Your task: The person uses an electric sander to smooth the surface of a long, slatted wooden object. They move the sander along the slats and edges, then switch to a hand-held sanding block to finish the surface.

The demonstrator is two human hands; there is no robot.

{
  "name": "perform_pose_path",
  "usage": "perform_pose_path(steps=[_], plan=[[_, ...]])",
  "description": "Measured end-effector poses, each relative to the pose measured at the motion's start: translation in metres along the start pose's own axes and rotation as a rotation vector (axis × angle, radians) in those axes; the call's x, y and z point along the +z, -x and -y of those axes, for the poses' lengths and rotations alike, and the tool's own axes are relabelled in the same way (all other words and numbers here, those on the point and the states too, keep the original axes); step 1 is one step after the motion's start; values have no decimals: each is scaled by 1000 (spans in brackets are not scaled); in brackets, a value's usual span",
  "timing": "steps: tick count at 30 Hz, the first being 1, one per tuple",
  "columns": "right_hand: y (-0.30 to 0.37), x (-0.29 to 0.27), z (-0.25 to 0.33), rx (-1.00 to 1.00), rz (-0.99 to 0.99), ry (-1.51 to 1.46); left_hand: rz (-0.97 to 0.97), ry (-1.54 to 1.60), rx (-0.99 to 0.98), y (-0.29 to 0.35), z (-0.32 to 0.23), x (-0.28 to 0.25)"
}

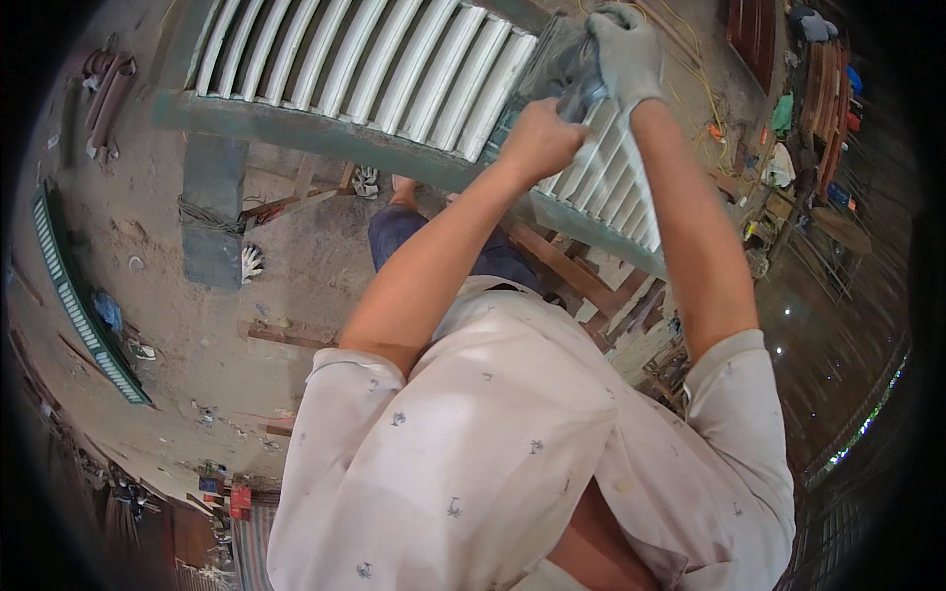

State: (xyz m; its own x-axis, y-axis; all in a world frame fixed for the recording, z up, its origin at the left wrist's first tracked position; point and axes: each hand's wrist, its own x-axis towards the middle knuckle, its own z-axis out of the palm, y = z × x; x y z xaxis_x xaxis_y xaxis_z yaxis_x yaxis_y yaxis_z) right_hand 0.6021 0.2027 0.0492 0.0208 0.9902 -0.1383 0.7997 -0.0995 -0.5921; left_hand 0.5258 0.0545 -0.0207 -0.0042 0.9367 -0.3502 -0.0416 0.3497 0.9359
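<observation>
A louvred shutter panel with a green frame and pale slats lies across the top of the view in front of me. My left hand, bare, is closed in a fist above it, beside a smeared grey-blue object whose kind I cannot make out. Just beyond it, to the right, is my right hand in a pale grey work glove, fingers curled over the top of the same dark, blurred area. A dark greenish, glossy patch covers the panel's middle between the two sets of slats.
Below the panel stands a flat grey-green board, with a white glove on the floor beside it. Farther left lies a narrow green louvred piece. Wood offcuts lie near my feet. A yellow cord runs along the floor at right.
</observation>
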Motion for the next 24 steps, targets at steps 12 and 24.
perform_pose_path(steps=[12, 24], plan=[[132, 23, -1, 12, 58, 130, 130, 209, -98, 124, 49, -19], [18, 2, -4, 38, 97, 90, 162, 47, -193, 24, -11, -10]])
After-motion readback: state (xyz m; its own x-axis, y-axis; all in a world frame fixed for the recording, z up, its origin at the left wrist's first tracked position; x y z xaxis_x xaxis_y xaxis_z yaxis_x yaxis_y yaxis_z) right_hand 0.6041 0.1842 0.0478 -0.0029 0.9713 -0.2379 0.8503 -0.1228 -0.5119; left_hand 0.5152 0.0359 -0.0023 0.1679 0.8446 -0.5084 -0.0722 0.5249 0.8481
